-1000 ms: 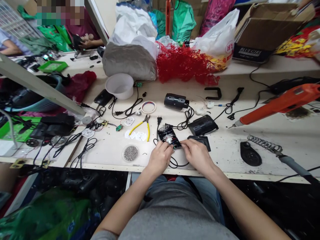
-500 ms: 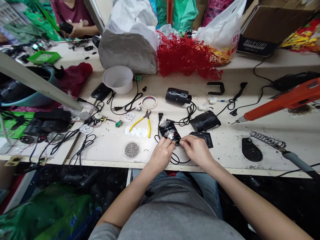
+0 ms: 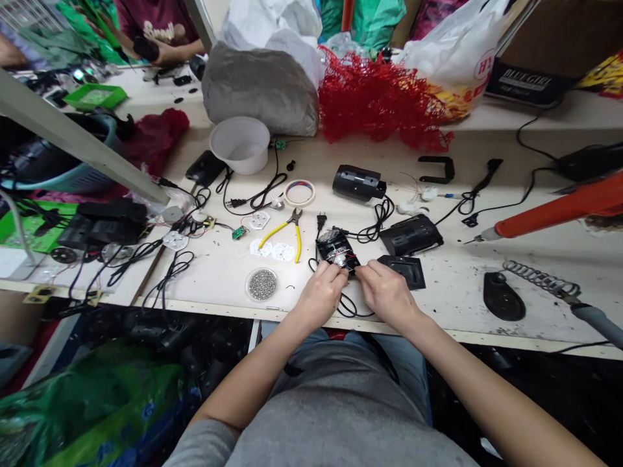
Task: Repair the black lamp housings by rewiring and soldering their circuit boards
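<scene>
An open black housing [image 3: 335,246] with a silvery motor-like part and thin red wires inside lies near the bench's front edge. My left hand [image 3: 321,292] is closed at its near side, thumb and fingers pressed against the part inside. At the near right corner, my right hand [image 3: 387,292] pinches the housing's rim; whether a small piece is between those fingertips is hidden. A black cord with a plug [image 3: 321,220] runs beside the housing. Right of it rests a flat black cover [image 3: 406,271], with a black shell [image 3: 411,235] just behind.
Yellow-handled cutters [image 3: 287,233], white discs, a dish of small screws [image 3: 261,284] and a tape roll [image 3: 299,192] lie left. An orange electric screwdriver [image 3: 549,214] and a soldering iron [image 3: 591,314] reach in from the right. Another person sits across the bench.
The view has shifted slightly, so the bench items appear further right. My right fingers have moved in closer to the housing's corner; my left hand stays on it.
</scene>
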The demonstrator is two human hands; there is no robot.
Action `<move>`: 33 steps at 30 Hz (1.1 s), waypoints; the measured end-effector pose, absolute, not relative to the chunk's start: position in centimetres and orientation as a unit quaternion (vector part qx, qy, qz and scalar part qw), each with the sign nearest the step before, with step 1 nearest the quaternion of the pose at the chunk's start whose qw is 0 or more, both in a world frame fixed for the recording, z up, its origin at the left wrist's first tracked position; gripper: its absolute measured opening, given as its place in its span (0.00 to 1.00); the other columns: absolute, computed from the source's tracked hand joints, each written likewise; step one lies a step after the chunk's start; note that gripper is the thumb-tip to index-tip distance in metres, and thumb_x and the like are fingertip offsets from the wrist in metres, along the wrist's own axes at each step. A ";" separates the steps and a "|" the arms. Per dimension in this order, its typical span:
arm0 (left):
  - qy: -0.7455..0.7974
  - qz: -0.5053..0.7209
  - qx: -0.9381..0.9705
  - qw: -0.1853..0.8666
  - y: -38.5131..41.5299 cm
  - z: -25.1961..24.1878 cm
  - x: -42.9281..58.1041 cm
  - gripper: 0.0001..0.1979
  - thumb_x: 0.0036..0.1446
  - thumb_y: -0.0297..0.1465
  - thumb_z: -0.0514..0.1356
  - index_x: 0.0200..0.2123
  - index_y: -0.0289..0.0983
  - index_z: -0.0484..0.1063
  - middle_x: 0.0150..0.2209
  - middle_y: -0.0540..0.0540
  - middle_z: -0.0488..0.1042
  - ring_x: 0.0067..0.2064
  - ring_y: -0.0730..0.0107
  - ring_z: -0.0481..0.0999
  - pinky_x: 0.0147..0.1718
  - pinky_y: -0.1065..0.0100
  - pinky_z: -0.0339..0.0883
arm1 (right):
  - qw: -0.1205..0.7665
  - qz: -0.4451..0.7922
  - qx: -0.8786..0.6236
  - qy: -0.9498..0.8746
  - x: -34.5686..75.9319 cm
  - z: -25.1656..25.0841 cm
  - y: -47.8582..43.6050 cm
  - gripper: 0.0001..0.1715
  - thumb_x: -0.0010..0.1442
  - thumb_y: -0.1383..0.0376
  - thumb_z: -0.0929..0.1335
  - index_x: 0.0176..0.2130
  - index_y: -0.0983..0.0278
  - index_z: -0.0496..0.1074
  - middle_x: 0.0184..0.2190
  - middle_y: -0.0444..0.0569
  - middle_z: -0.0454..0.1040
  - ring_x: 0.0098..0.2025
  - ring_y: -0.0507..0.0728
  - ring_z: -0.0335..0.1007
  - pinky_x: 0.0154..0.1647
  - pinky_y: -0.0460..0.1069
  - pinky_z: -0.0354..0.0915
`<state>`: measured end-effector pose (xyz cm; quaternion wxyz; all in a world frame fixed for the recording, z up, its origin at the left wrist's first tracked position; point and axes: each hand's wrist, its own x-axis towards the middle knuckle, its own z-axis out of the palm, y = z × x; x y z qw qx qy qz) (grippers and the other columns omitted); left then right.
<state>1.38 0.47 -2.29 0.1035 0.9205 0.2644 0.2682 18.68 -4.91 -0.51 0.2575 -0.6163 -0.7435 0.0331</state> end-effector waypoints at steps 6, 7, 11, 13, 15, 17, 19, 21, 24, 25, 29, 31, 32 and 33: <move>0.262 0.284 0.917 0.102 0.4 -2.0 1.3 0.09 0.69 0.26 0.53 0.43 0.31 0.73 0.36 0.42 0.73 0.38 0.63 0.69 0.38 0.63 0.71 | 0.307 0.100 -0.624 -0.711 19.9 -0.5 -4.7 0.10 0.66 0.67 0.64 0.35 0.63 0.73 0.30 0.47 0.76 0.32 0.55 0.73 0.35 0.48 0.66; 0.263 0.285 0.916 0.103 0.4 -2.0 1.3 0.09 0.69 0.26 0.53 0.43 0.31 0.73 0.36 0.43 0.73 0.38 0.63 0.69 0.38 0.63 0.71 | 0.306 0.091 -0.623 -0.714 19.9 -0.5 -4.8 0.10 0.67 0.67 0.63 0.36 0.63 0.73 0.30 0.47 0.76 0.32 0.54 0.73 0.35 0.48 0.66; 0.266 0.280 0.916 0.107 0.4 -2.0 1.3 0.09 0.68 0.26 0.53 0.44 0.30 0.73 0.36 0.42 0.73 0.39 0.63 0.69 0.39 0.63 0.72 | 0.282 0.008 -0.600 -0.749 19.4 -0.5 -5.0 0.13 0.69 0.68 0.62 0.38 0.64 0.74 0.28 0.47 0.73 0.30 0.53 0.70 0.33 0.47 0.66; 0.265 0.280 0.916 0.107 0.4 -2.1 1.3 0.09 0.68 0.25 0.53 0.44 0.30 0.73 0.37 0.42 0.73 0.39 0.63 0.69 0.39 0.63 0.72 | 0.239 -0.045 -0.578 -0.779 19.1 -0.3 -5.1 0.15 0.69 0.71 0.60 0.37 0.66 0.74 0.27 0.48 0.70 0.29 0.53 0.67 0.32 0.47 0.65; 0.266 0.287 0.914 0.106 0.5 -2.2 1.3 0.10 0.68 0.24 0.53 0.44 0.30 0.73 0.37 0.41 0.73 0.38 0.63 0.69 0.40 0.63 0.72 | 0.179 -0.080 -0.547 -0.814 19.0 0.0 -5.2 0.17 0.68 0.75 0.58 0.35 0.66 0.74 0.27 0.49 0.69 0.30 0.55 0.65 0.34 0.48 0.64; 0.266 0.298 0.911 0.107 0.5 -2.3 1.3 0.10 0.68 0.24 0.53 0.44 0.31 0.74 0.37 0.41 0.74 0.38 0.64 0.70 0.39 0.63 0.72 | 0.131 -0.089 -0.515 -0.843 19.2 0.3 -5.2 0.19 0.67 0.76 0.57 0.35 0.66 0.74 0.28 0.50 0.70 0.31 0.56 0.64 0.35 0.49 0.64; 0.265 0.304 0.908 0.112 0.7 -2.3 1.2 0.09 0.68 0.26 0.54 0.43 0.32 0.74 0.37 0.42 0.74 0.38 0.64 0.70 0.39 0.64 0.73 | 0.118 -0.080 -0.496 -0.857 19.7 0.4 -5.3 0.18 0.67 0.76 0.57 0.38 0.67 0.74 0.29 0.51 0.70 0.33 0.56 0.64 0.36 0.49 0.65; 0.263 0.304 0.908 0.118 0.8 -2.3 1.1 0.08 0.68 0.27 0.55 0.44 0.33 0.74 0.37 0.42 0.74 0.39 0.64 0.70 0.39 0.64 0.73 | 0.138 -0.053 -0.500 -0.853 20.3 0.4 -5.5 0.18 0.67 0.76 0.57 0.44 0.69 0.74 0.31 0.51 0.70 0.34 0.56 0.66 0.37 0.48 0.67; 0.259 0.305 0.909 0.118 0.9 -2.3 0.9 0.08 0.68 0.27 0.55 0.44 0.33 0.74 0.38 0.42 0.75 0.39 0.64 0.70 0.38 0.64 0.73 | 0.196 0.012 -0.539 -0.819 20.5 0.1 -6.0 0.17 0.68 0.74 0.58 0.49 0.69 0.72 0.32 0.50 0.70 0.33 0.54 0.68 0.35 0.47 0.69; 0.257 0.307 0.909 0.115 0.9 -2.3 0.9 0.08 0.68 0.27 0.55 0.44 0.32 0.74 0.38 0.42 0.75 0.39 0.64 0.70 0.38 0.64 0.73 | 0.216 0.031 -0.554 -0.803 20.5 0.0 -6.2 0.16 0.68 0.73 0.59 0.48 0.68 0.73 0.32 0.50 0.70 0.32 0.54 0.69 0.34 0.47 0.70; 0.255 0.315 0.909 0.103 0.8 -2.4 0.9 0.08 0.67 0.25 0.55 0.44 0.31 0.74 0.37 0.42 0.75 0.39 0.63 0.69 0.38 0.65 0.73 | 0.268 0.050 -0.590 -0.760 19.6 -0.5 -6.6 0.13 0.68 0.70 0.61 0.46 0.67 0.73 0.30 0.48 0.71 0.31 0.53 0.71 0.31 0.47 0.69; 0.258 0.311 0.909 0.104 0.8 -2.5 1.0 0.08 0.67 0.25 0.55 0.44 0.31 0.74 0.37 0.42 0.75 0.39 0.63 0.69 0.38 0.65 0.73 | 0.256 0.031 -0.589 -0.766 19.0 -0.7 -6.7 0.13 0.67 0.71 0.61 0.44 0.68 0.74 0.29 0.48 0.71 0.30 0.54 0.70 0.31 0.47 0.69; 0.259 0.307 0.909 0.107 0.9 -2.5 1.0 0.09 0.67 0.25 0.55 0.43 0.32 0.75 0.37 0.42 0.75 0.39 0.64 0.70 0.38 0.65 0.73 | 0.241 0.015 -0.590 -0.771 18.6 -0.8 -6.7 0.14 0.67 0.71 0.60 0.44 0.69 0.74 0.29 0.49 0.70 0.30 0.54 0.70 0.31 0.47 0.68; 0.261 0.301 0.910 0.111 0.9 -2.5 1.0 0.09 0.67 0.25 0.54 0.43 0.33 0.75 0.37 0.42 0.75 0.39 0.64 0.70 0.38 0.64 0.73 | 0.223 -0.003 -0.593 -0.773 18.2 -0.9 -6.7 0.15 0.67 0.72 0.60 0.44 0.70 0.74 0.28 0.50 0.70 0.30 0.55 0.69 0.31 0.47 0.68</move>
